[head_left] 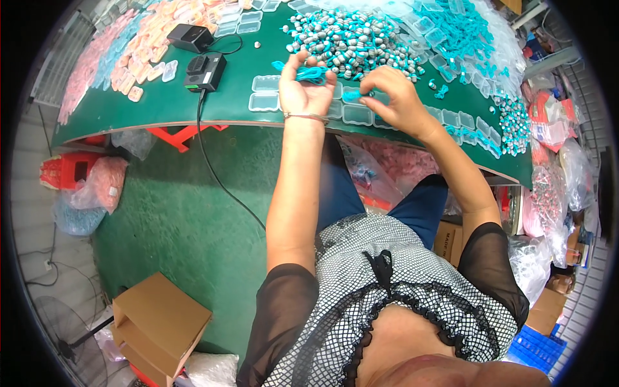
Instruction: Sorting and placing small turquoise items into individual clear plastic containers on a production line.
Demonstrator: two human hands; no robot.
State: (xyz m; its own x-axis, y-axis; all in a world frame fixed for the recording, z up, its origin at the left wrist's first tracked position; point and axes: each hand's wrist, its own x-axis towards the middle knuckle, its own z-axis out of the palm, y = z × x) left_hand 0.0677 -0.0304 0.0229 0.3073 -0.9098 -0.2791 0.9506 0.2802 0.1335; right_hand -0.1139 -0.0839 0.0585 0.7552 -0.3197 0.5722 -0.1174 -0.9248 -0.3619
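Observation:
Palm up, my left hand (303,97) has its fingers curled round a bundle of teal cords (312,75). A bracelet circles that wrist. To its right, my right hand (398,97) is closed in a pinch on a small teal piece (351,95), possibly a cord; its exact kind is too small to make out. Clear plastic cases (358,115) stand in a row along the near table edge, under and beside both hands. Just beyond the hands lies a large heap of small rounded grey-and-teal pieces (348,42).
Two black box-shaped devices (205,71) with cables sit left on the green table (238,68). Orange cases (138,61) are piled at far left, teal cords (461,39) at far right. A cardboard box (161,316) stands on the floor; filled bags (97,187) lie under the table's left end.

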